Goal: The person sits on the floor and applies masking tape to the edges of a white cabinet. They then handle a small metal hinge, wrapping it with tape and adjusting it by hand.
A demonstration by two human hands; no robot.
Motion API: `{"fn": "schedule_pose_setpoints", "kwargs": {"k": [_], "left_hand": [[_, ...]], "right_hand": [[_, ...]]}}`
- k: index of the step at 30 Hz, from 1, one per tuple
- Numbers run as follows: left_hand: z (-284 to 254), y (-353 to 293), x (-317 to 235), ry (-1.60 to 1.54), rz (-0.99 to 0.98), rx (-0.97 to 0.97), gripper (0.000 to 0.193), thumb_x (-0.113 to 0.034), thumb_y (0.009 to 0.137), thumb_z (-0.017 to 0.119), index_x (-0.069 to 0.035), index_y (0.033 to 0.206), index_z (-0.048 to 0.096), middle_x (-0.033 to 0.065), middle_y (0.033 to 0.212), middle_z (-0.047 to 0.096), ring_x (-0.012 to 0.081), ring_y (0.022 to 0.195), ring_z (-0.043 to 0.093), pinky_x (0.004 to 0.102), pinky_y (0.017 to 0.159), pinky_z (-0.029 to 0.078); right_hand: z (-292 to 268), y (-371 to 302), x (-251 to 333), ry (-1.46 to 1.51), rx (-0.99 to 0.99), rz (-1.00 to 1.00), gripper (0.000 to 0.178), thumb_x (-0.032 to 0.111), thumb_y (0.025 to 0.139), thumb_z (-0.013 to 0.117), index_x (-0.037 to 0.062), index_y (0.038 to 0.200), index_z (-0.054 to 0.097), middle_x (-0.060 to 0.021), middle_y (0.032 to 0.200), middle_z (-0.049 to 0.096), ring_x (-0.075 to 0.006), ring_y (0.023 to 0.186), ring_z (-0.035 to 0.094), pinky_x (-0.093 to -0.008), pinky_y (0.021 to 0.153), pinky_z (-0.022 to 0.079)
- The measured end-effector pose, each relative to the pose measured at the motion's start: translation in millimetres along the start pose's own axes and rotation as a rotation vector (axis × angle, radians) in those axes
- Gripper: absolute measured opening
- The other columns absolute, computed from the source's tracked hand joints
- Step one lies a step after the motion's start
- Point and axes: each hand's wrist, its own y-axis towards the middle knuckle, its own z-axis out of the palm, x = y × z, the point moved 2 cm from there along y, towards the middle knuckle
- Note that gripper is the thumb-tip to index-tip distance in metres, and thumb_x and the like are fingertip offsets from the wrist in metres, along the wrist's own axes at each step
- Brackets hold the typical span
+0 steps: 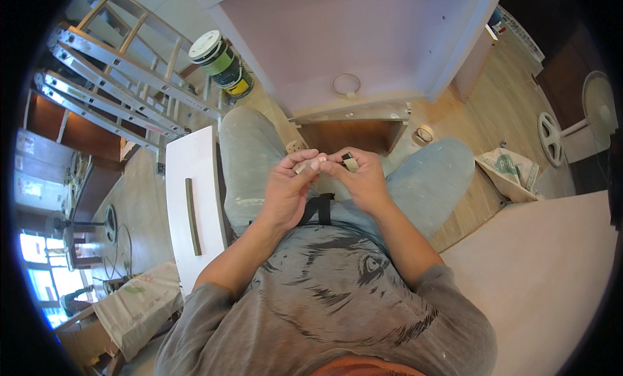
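Observation:
My left hand and my right hand meet in front of my lap, fingertips almost touching. In a pinch, the left fingers hold a small pale piece, too small to name. Curled fingers of my right hand close on a small beige-and-black piece, whose kind I cannot make out. Just beyond the hands stands a white cabinet with a brown-lined opening low in its front. A thin tape roll rests on the cabinet's pale panel.
A white drawer front with a dark handle stands by my left leg. A stepladder and a green-and-black paint bucket are at the far left. Another tape roll, a printed sack and a fan lie toward the right.

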Motion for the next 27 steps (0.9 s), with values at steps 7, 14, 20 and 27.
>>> {"fn": "schedule_pose_setpoints", "kwargs": {"k": [7, 14, 20, 27], "left_hand": [[28.8, -7.0, -17.6, 0.285, -0.008, 0.109, 0.049, 0.002, 0.092, 0.069, -0.001, 0.139, 0.054, 0.0098, 0.133, 0.063, 0.0133, 0.114, 0.060, 0.0297, 0.104, 0.045], [28.2, -11.8, -6.7, 0.487, 0.164, 0.023, 0.050, -0.004, 0.095, 0.067, 0.001, 0.143, 0.052, 0.0088, 0.133, 0.063, 0.0119, 0.108, 0.062, 0.0274, 0.094, 0.051], [5.2, -2.1, -12.1, 0.338, 0.142, -0.102, 0.023, -0.010, 0.096, 0.069, 0.003, 0.115, 0.068, 0.0082, 0.102, 0.072, 0.0127, 0.089, 0.066, 0.0272, 0.082, 0.054], [5.7, -3.3, -6.4, 0.031, -0.176, 0.031, 0.020, -0.017, 0.102, 0.059, 0.001, 0.107, 0.066, 0.0064, 0.098, 0.068, 0.0130, 0.084, 0.064, 0.0277, 0.080, 0.054]], "right_hand": [[-4.1, -2.0, 8.1, -0.166, -0.191, -0.089, 0.014, 0.014, 0.087, 0.075, 0.0002, 0.089, 0.072, -0.0051, 0.081, 0.070, -0.0091, 0.076, 0.060, -0.0265, 0.072, 0.049], [-0.9, -4.3, 14.0, -0.350, -0.260, -0.455, 0.013, 0.001, 0.085, 0.073, -0.0017, 0.097, 0.072, -0.0122, 0.086, 0.070, -0.0210, 0.077, 0.068, -0.0303, 0.072, 0.052], [13.3, -9.8, 7.4, -0.201, -0.063, -0.479, 0.018, -0.008, 0.086, 0.066, -0.0007, 0.102, 0.073, -0.0127, 0.093, 0.071, -0.0215, 0.079, 0.068, -0.0291, 0.069, 0.052], [3.8, -13.7, 12.4, -0.359, -0.176, -0.701, 0.033, -0.010, 0.078, 0.068, 0.0049, 0.106, 0.074, -0.0109, 0.094, 0.071, -0.0235, 0.081, 0.070, -0.0309, 0.069, 0.056]]}}
